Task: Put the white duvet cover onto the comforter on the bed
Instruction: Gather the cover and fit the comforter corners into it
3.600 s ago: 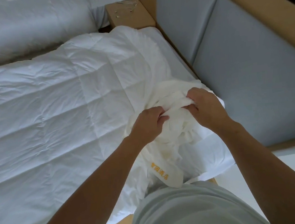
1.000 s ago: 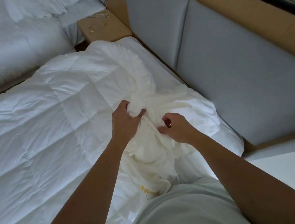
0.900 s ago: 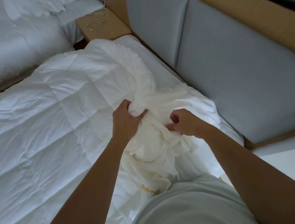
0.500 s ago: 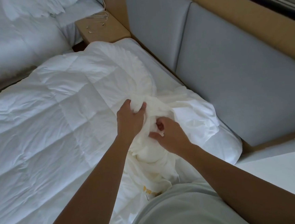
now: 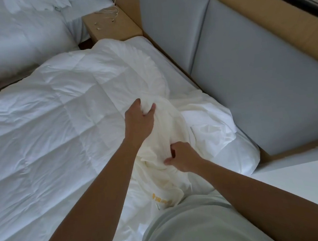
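At the far left, in the upper corner, there is a second bed (image 5: 12, 37) with white bedding. Below it the quilted white comforter (image 5: 40, 140) lies spread flat on the bed and fills most of the left half of the view. Between the two beds stands a wooden nightstand (image 5: 111, 26), and a thin white cable (image 5: 113, 11) lies on its top.

Near the middle, the left hand (image 5: 138, 122) reaches forward over the edge of the comforter. Its fingers (image 5: 137, 102) and thumb are curled and clamped on the upper part of the duvet cover (image 5: 165, 131). The cover is a crumpled, cream-white bundle. It lies on the bed near the head end, just beside the comforter's near corner and partly on it, and it hangs down toward the person's body. Small yellow lettering (image 5: 159, 197) shows on its lower fold, but it is too small to read.

A little to the right and closer to the body, the right hand (image 5: 182, 156) pinches a lower fold of the same cover, with the fingers (image 5: 169, 160) closed on the cloth. The person's pale shirt (image 5: 192, 227) fills the bottom of the view.

On the right, more rumpled white fabric (image 5: 222, 132) lies against the grey padded headboard (image 5: 257, 92), which has a wooden frame (image 5: 280, 23).
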Tool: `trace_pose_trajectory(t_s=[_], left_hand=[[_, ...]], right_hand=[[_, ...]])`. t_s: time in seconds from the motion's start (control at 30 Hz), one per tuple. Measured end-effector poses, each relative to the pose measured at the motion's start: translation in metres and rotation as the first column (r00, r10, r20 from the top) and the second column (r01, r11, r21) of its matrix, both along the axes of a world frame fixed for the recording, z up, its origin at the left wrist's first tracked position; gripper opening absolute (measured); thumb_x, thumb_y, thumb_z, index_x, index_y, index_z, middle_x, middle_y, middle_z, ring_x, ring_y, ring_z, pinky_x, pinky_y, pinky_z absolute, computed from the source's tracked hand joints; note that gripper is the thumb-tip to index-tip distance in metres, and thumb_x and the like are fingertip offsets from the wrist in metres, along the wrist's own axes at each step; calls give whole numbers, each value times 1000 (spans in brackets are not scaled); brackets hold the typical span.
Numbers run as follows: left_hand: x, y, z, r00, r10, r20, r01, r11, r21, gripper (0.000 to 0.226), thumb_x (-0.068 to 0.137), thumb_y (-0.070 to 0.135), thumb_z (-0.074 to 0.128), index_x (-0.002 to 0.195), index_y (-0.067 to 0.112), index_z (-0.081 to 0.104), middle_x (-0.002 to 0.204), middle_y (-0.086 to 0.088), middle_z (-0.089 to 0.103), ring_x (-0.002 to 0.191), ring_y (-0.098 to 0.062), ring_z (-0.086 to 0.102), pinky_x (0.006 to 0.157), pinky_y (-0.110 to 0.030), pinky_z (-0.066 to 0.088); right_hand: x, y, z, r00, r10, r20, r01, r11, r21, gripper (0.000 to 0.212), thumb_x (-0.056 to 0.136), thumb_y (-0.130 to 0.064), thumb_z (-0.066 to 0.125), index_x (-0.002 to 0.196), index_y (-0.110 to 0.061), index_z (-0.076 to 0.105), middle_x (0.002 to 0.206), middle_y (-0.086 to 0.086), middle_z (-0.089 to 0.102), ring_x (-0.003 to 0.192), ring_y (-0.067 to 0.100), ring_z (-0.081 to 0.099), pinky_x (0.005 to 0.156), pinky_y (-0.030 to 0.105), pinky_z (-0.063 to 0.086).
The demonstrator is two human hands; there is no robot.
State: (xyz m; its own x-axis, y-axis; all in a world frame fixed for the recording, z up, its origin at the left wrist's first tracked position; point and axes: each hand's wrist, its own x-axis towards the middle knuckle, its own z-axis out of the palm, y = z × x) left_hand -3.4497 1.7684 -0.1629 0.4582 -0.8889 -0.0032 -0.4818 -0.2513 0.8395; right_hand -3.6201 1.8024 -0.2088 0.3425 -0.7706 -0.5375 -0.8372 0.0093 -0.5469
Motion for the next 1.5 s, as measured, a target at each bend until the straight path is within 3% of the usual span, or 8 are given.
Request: trace_pose_trajectory(t_s=[0.17, 0.3, 0.4, 0.63, 0.8, 1.03, 1.23, 1.5], left_hand=[[-7, 8, 0, 1000, -26, 5, 26, 999, -29, 41, 93, 42, 68, 78, 9, 48, 68, -4, 55, 55, -9, 46, 54, -11, 41], [-7, 14, 8, 997, -56, 51, 57, 998, -20, 40, 92, 44, 69, 72, 24, 41, 64, 5, 50, 55, -9, 48, 54, -16, 36], [-19, 22, 13, 990, -86, 115, 98, 990, -98, 42, 91, 40, 71, 70, 32, 35, 60, 12, 45, 60, 2, 53, 52, -11, 37], [-37, 45, 2, 969, -110, 222, 135, 986, -99, 17, 84, 19, 71, 94, 16, 57, 89, 1, 57, 73, -20, 57, 60, -33, 46], [-42, 97, -23, 881, -328, 342, 384, 917, -110, 21, 81, 16, 72, 101, 19, 65, 100, 4, 51, 84, -13, 53, 64, -22, 48], [-10, 92, -23, 830, -321, -456, 411, 904, 113, 24, 88, -1, 63, 83, 19, 75, 80, 4, 72, 68, -10, 64, 67, -28, 51], [3, 52, -24, 833, -549, -72, 533, 760, 372, 63, 79, 56, 79, 133, 36, 55, 119, 12, 56, 106, -9, 54, 89, -25, 41], [-69, 70, -71, 763, -646, -8, 636, 749, 183, 7, 95, 16, 66, 98, 10, 67, 85, 2, 63, 81, -23, 60, 76, -31, 46]], right_hand=[[8, 6, 16, 981, 81, 178, -114, 976, 187, 30, 83, -38, 82, 87, -12, 67, 73, 1, 72, 69, 15, 73, 66, 26, 58], [-7, -28, 47, 555, -715, 426, 417, 682, 601, 70, 73, -77, 69, 84, -8, 70, 79, 9, 70, 63, 19, 69, 62, 33, 59], [2, -41, 57, 512, -792, 333, 279, 519, 808, 97, 71, -88, 59, 107, 1, 73, 97, 14, 75, 87, 32, 74, 79, 45, 61], [33, -34, 59, 319, -855, 409, 253, 493, 832, 37, 94, -14, 54, 127, -1, 64, 129, 18, 66, 119, 34, 64, 103, 47, 51], [21, -33, 55, 210, -830, 517, 343, 558, 756, 23, 92, -2, 50, 111, 6, 62, 101, 23, 65, 84, 35, 66, 67, 38, 55], [-19, -25, 33, 404, -730, 552, 349, 680, 645, 35, 99, -14, 49, 128, -1, 66, 118, 21, 68, 107, 37, 62, 97, 48, 47], [-52, -5, 21, 475, -711, 519, 298, 685, 665, 32, 99, -17, 51, 95, -21, 83, 101, 7, 75, 94, 26, 71, 72, 32, 60], [-107, -2, 17, 651, -724, 228, 374, 568, 733, 87, 65, -76, 74, 124, -12, 70, 117, 12, 74, 109, 31, 71, 84, 43, 59]])
